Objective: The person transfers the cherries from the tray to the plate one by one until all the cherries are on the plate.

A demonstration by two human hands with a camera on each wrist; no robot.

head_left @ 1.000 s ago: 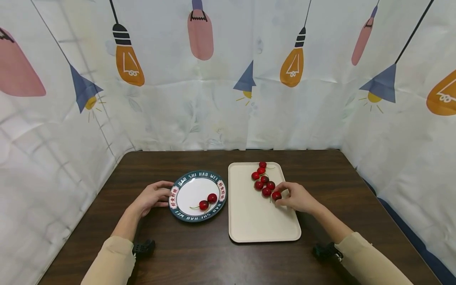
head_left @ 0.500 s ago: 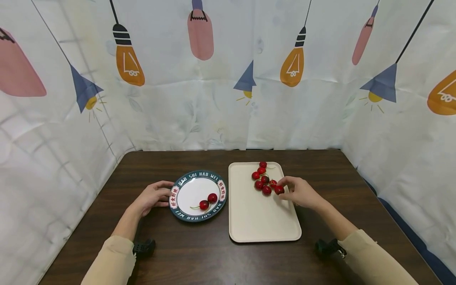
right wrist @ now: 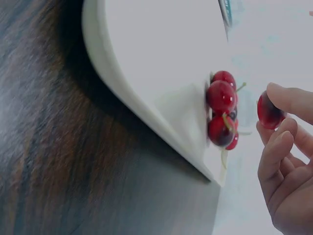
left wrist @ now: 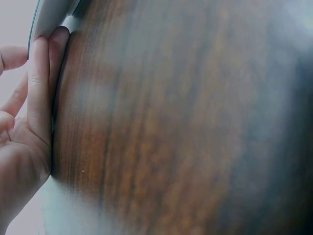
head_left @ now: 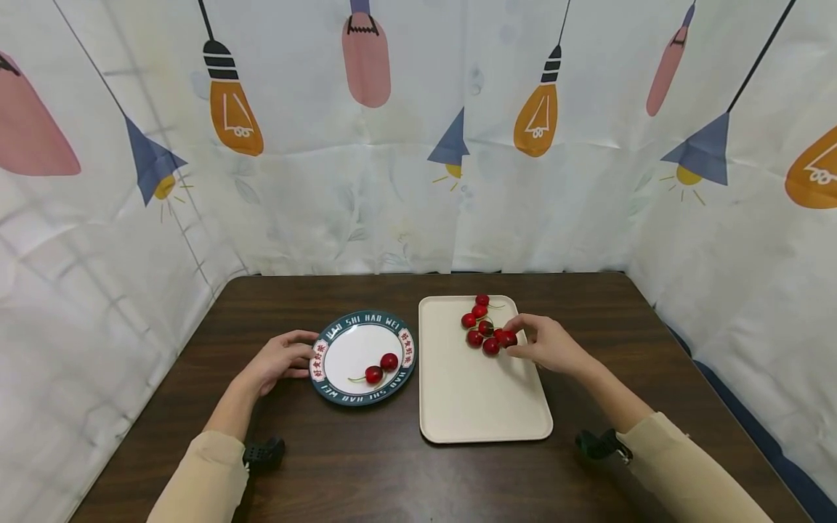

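Note:
In the head view my right hand (head_left: 546,346) is over the right edge of a cream tray (head_left: 467,407). Its thumb and fingertips pinch a dark red cherry (right wrist: 269,111), which the right wrist view shows raised beside the other cherries (right wrist: 221,96). Those lie clustered at the tray's far end, some with green stems. On the left, my left hand (head_left: 280,361) touches the rim of a round plate (head_left: 336,394) with extended fingers. The plate is white with a dark teal lettered border, and two cherries (head_left: 381,368) rest on it.
Plate and tray stand side by side on a dark wood-grain table (head_left: 366,465), with a narrow gap between them. A white curtain (head_left: 405,218) printed with lamps and bulbs hangs around the table's back and sides.
My right hand shifted slightly right and away from me, then a little back left, with a cherry at its fingertips throughout. The left hand and plate stayed in place.

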